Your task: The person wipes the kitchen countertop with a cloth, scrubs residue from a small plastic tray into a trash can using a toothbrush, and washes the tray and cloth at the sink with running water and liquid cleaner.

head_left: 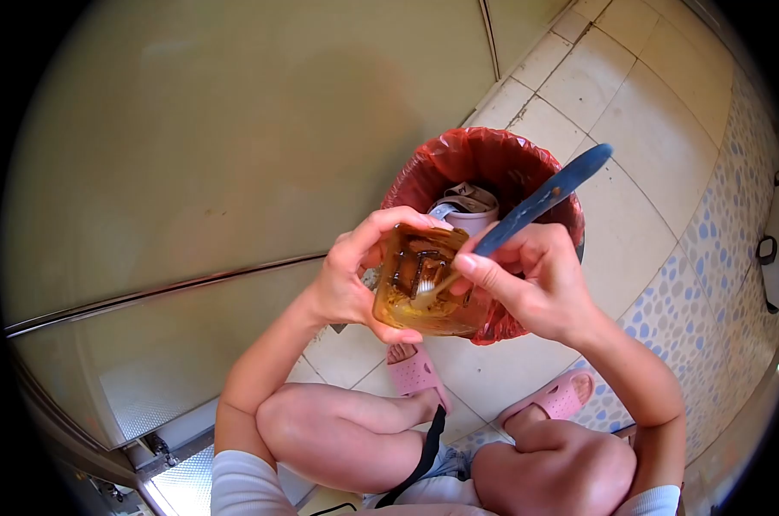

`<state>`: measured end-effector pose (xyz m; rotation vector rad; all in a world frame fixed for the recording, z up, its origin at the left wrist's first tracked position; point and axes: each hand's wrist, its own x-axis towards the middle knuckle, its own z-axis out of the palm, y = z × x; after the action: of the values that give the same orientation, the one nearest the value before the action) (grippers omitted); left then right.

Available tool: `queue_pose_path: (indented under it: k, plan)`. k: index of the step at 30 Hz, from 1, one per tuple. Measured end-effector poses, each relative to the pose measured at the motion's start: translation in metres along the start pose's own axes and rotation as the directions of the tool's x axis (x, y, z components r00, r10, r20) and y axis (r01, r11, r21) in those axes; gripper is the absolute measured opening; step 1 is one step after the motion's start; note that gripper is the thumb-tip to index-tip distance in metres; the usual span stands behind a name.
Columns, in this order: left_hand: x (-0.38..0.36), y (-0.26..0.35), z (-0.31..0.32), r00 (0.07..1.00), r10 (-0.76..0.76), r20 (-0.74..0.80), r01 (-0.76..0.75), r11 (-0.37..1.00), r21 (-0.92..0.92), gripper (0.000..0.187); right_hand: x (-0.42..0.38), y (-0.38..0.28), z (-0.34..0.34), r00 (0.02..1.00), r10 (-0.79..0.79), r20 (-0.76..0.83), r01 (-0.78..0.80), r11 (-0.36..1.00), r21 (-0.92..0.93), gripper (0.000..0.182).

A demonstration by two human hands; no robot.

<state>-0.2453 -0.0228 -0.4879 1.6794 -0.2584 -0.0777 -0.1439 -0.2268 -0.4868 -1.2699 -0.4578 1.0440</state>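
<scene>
Blue-handled tool (544, 199), prob. a brush, is sticking up past R hand (540, 284), which is pinching it btw thumb & fingers; its pale head is sitting inside the amber container (396, 297) just beside that hand. L hand (342, 279) is gripping the container at opp. edges, opening facing the cam. Can't tell if R fingers are touching the container wall too. Bin w/ red liner (424, 176) is standing below & beyond both hands; pinkish cup-like item (474, 221) is lying in it, just past L fingertips. Pale panel (200, 129) is running along L hand's outer side. Tiled floor (591, 86) is showing beyond R hand; pink slippers (417, 371) are resting on it, nearer the body than the hands.
</scene>
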Motion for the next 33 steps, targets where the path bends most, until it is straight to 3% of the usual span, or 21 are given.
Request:
queue_pose_path:
  k: [3,4,7,9,11,15,17,20,23,24,27,30,33]
  plan:
    - [-0.004,0.002,-0.001,0.998,-0.054,-0.046,0.054,0.999,-0.009,0.093,0.005,0.005,0.003,0.970,-0.174,-0.168,0.191,0.977,0.094,0.020]
    - [-0.004,0.001,-0.001,0.999,-0.037,-0.028,0.036,0.999,-0.019,0.094,0.005,0.006,-0.003,0.974,-0.181,-0.136,0.190,0.980,0.060,0.019]
    - [-0.005,-0.001,0.001,0.998,-0.038,-0.042,0.037,0.999,-0.021,0.095,-0.007,-0.007,-0.011,0.993,0.033,0.116,-0.031,0.999,-0.024,0.017]
    - [-0.005,-0.001,0.003,0.999,-0.036,-0.030,0.036,0.999,-0.028,0.094,-0.007,-0.006,-0.012,0.984,0.095,0.151,-0.076,0.989,-0.127,0.018]
    - [-0.003,0.002,0.003,1.000,-0.016,-0.016,0.016,1.000,-0.003,0.094,-0.004,0.000,-0.005,0.996,0.061,0.066,-0.064,0.997,0.042,0.018]
    - [0.002,0.009,0.007,0.997,0.076,-0.011,-0.074,0.989,0.131,0.093,-0.003,-0.002,0.007,0.998,0.060,0.009,-0.061,0.982,0.181,0.020]
    - [0.002,0.010,0.007,0.991,0.129,-0.036,-0.119,0.971,0.206,0.093,-0.005,0.003,0.011,0.989,0.017,-0.147,0.001,0.992,0.125,0.019]
    - [-0.004,-0.001,0.006,0.969,0.223,-0.104,-0.182,0.934,0.307,0.093,-0.009,0.013,0.014,0.935,-0.207,-0.287,0.193,0.978,-0.077,0.018]
    - [-0.005,-0.005,0.006,0.953,0.268,-0.139,-0.207,0.916,0.344,0.092,-0.016,-0.001,0.007,0.966,-0.041,-0.255,-0.005,0.984,-0.177,0.014]
    - [-0.004,-0.006,0.006,0.953,0.274,-0.130,-0.207,0.901,0.381,0.092,-0.018,0.000,0.006,0.965,-0.074,-0.252,0.011,0.970,-0.243,0.016]
    - [-0.003,-0.004,0.005,0.939,0.323,-0.118,-0.235,0.853,0.465,0.089,-0.022,-0.002,0.010,0.945,0.031,-0.325,-0.005,0.997,0.080,0.016]
    - [-0.001,-0.001,0.006,0.927,0.369,-0.074,-0.261,0.772,0.580,0.085,-0.020,-0.006,0.012,0.939,0.156,-0.308,-0.080,0.966,0.246,0.017]
    - [-0.001,-0.004,0.012,0.903,0.424,-0.064,-0.316,0.759,0.569,0.082,-0.018,0.016,0.028,0.921,0.106,-0.374,0.032,0.938,0.346,0.020]
